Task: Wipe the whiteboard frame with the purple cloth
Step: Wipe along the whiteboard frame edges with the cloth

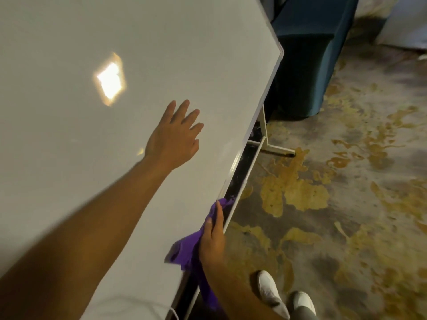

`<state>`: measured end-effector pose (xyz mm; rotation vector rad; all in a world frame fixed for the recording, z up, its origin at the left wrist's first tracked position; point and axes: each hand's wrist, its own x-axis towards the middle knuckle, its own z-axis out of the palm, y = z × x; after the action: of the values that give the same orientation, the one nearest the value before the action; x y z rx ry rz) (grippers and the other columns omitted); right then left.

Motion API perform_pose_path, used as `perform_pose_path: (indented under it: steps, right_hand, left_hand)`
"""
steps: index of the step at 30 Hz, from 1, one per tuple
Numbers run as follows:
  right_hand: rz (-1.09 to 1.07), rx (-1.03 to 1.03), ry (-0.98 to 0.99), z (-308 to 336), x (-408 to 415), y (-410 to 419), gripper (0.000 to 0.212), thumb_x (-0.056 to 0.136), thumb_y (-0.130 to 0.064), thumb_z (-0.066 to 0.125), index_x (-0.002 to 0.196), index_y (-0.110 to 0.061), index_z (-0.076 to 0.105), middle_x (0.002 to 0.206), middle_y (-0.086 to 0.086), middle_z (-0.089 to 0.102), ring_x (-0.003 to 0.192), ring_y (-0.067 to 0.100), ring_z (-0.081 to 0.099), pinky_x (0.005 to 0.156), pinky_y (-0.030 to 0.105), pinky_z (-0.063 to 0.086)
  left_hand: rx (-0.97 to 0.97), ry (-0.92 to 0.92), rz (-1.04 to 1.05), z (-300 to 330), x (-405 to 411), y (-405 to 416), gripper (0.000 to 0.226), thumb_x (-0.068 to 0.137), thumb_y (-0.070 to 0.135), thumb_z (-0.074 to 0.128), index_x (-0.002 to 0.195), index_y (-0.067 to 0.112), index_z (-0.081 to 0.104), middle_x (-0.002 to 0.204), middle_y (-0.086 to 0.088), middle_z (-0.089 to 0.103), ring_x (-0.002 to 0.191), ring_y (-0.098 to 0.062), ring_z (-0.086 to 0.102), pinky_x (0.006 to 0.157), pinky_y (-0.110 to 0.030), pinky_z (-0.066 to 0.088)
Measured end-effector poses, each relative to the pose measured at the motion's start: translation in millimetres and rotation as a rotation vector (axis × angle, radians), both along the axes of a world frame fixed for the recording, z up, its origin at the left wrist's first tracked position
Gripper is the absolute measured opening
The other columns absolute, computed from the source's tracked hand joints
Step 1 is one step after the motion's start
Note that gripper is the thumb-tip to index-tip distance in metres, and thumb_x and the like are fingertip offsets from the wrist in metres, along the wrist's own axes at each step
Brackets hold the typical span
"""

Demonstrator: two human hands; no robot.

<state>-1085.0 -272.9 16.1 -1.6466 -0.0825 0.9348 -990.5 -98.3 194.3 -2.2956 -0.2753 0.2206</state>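
Observation:
A large whiteboard fills the left of the view, tilted, with its pale metal frame running down its right-hand edge. My left hand lies flat on the board surface, fingers spread, holding nothing. My right hand grips the purple cloth and presses it against the lower frame edge beside the marker tray. Part of the cloth hangs down below my wrist.
The board's white stand foot rests on a mottled grey and yellow floor. A dark teal covered furniture piece stands behind the board's corner. My white shoes are at the bottom right.

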Motion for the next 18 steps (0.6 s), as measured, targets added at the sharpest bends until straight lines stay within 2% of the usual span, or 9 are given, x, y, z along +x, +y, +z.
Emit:
perform_pose_path:
  steps: [2,4,6,8,11,14,16,18]
  right_hand:
    - [0.008,0.041,0.061,1,-1,-5,0.048,0.107,-0.037,0.029,0.141,-0.061,0.006,0.096,-0.023,0.046,0.078,0.009,0.062,0.054,0.007,0.047]
    - [0.006,0.078,0.119,-1,4,-8,0.049,0.107,-0.037,0.031,0.141,-0.064,0.010,0.100,-0.023,0.048,0.084,0.016,0.067,0.054,0.011,0.050]
    - [0.002,0.106,0.149,-4,7,-9,0.050,0.107,-0.035,0.033,0.143,-0.064,0.012,0.112,-0.017,0.052,0.089,0.020,0.068,0.068,0.023,0.059]
    - [0.021,0.119,0.127,-5,12,-9,0.052,0.107,-0.033,0.034,0.145,-0.061,0.012,0.123,-0.007,0.052,0.094,0.022,0.067,0.081,0.038,0.061]
    - [0.005,0.098,0.049,-1,36,1,0.054,0.107,-0.028,0.034,0.150,-0.052,0.014,0.124,0.010,0.056,0.095,0.027,0.063,0.082,0.047,0.056]
    - [-0.006,0.019,-0.022,7,72,17,0.054,0.106,-0.024,0.036,0.154,-0.043,0.017,0.121,0.013,0.060,0.099,0.030,0.063,0.082,0.044,0.051]
    - [-0.011,-0.016,-0.029,10,87,25,0.056,0.106,-0.021,0.037,0.155,-0.039,0.017,0.115,0.009,0.059,0.111,0.034,0.060,0.080,0.038,0.048]
    - [-0.016,-0.029,0.009,9,88,24,0.057,0.106,-0.018,0.037,0.155,-0.041,0.017,0.119,0.008,0.060,0.114,0.034,0.060,0.083,0.041,0.051]
  left_hand:
    - [-0.096,-0.127,0.024,0,-11,-7,0.067,0.106,0.056,0.035,0.166,0.027,0.029,0.176,-0.010,0.022,0.164,-0.039,0.014,0.132,-0.060,0.009]
    - [-0.104,-0.171,0.036,-7,-34,-22,0.070,0.104,0.059,0.035,0.166,0.028,0.027,0.177,-0.010,0.020,0.164,-0.040,0.014,0.131,-0.065,0.013]
    - [-0.071,-0.108,0.030,-23,-74,-37,0.072,0.102,0.060,0.028,0.166,0.028,0.025,0.177,-0.011,0.014,0.164,-0.042,0.011,0.129,-0.067,0.014]
    - [-0.060,-0.092,0.045,-34,-128,-51,0.072,0.101,0.060,0.027,0.166,0.027,0.025,0.178,-0.013,0.009,0.164,-0.043,0.007,0.128,-0.068,0.012]
    - [-0.062,-0.132,0.092,-34,-216,-69,0.073,0.103,0.059,0.024,0.168,0.026,0.018,0.179,-0.013,0.000,0.164,-0.044,0.002,0.128,-0.069,0.009]
    - [-0.045,-0.170,0.179,-27,-300,-96,0.078,0.102,0.062,0.021,0.169,0.025,0.011,0.178,-0.014,-0.001,0.164,-0.043,0.000,0.127,-0.071,0.013]
    - [-0.057,-0.174,0.243,-20,-343,-116,0.078,0.102,0.062,0.023,0.169,0.024,0.012,0.178,-0.014,0.001,0.164,-0.043,0.001,0.127,-0.072,0.013]
    - [-0.067,-0.158,0.285,-18,-370,-130,0.077,0.102,0.060,0.026,0.169,0.022,0.017,0.178,-0.015,0.003,0.164,-0.044,0.002,0.128,-0.071,0.011]
